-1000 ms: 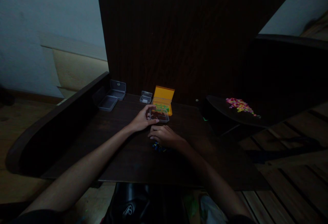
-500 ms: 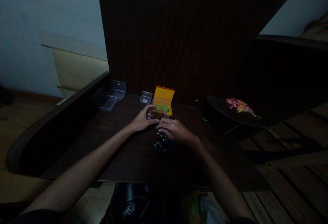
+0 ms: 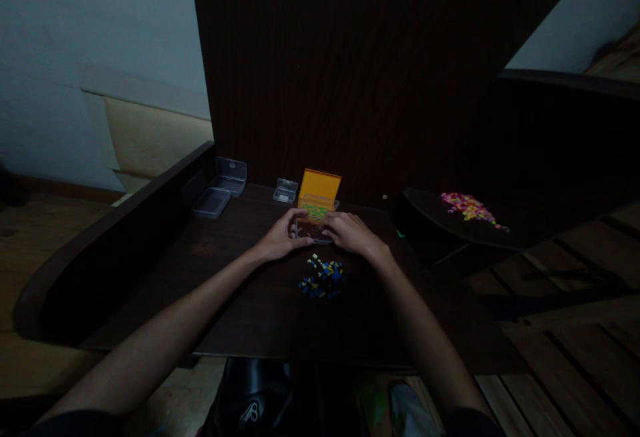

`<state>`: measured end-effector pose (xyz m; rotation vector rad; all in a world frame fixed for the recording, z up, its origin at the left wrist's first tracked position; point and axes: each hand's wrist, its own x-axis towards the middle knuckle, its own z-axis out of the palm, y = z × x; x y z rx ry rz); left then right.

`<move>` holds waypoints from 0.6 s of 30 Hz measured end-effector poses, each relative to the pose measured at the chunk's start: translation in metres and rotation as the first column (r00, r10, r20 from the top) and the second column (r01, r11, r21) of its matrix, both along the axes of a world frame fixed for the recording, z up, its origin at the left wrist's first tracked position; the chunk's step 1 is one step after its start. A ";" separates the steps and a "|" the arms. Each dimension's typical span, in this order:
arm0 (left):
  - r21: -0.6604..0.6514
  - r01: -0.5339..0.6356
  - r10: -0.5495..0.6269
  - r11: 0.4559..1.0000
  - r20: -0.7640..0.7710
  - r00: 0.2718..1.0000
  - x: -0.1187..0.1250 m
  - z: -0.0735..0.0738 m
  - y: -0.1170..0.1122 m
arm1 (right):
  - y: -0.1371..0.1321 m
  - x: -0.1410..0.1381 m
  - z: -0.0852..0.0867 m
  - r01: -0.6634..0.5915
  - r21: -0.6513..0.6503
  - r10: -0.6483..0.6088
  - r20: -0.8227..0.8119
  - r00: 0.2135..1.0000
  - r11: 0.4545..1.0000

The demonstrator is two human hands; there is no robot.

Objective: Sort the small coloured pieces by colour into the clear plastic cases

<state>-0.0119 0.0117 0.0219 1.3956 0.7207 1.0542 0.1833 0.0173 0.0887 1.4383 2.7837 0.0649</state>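
Observation:
A small clear plastic box (image 3: 314, 232) with dark reddish-brown bits in it is gripped at its left side by my left hand (image 3: 283, 236), thumb in front and fingers behind. Over the box's right end, my right hand (image 3: 350, 232) has its fingers bent and pressed together. Whatever they pinch is hidden. Close behind stands an open orange box (image 3: 320, 185) with bright green pieces (image 3: 315, 211) inside. On the near side of my hands lies a loose pile of small blue and pale yellow pieces (image 3: 323, 280) on the dark wooden surface (image 3: 240, 304).
Open clear cases (image 3: 213, 202) lie at the back left, with a smaller clear case (image 3: 285, 190) beside the orange box. Pink and yellow pieces (image 3: 470, 206) are heaped on a dark ledge at right. A raised wooden armrest (image 3: 115, 224) borders the left side.
My right hand has moved up and right, from above the blue and yellow pile to the clear box's right end. The pile is now uncovered. My left hand stays on the box.

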 end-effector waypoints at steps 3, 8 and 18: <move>-0.004 0.014 -0.014 1.000 0.015 1.000 0.000 0.001 -0.001 | 0.002 -0.003 0.001 0.024 -0.019 -0.024 0.026 0.999 1.000; -0.008 0.031 -0.031 0.999 0.029 0.999 0.001 0.001 -0.002 | 0.002 -0.008 0.002 0.048 -0.012 -0.048 0.056 0.997 0.999; -0.015 0.015 -0.015 1.000 0.037 0.999 0.001 0.000 -0.001 | 0.001 -0.007 0.000 0.066 0.009 -0.066 0.000 0.998 0.998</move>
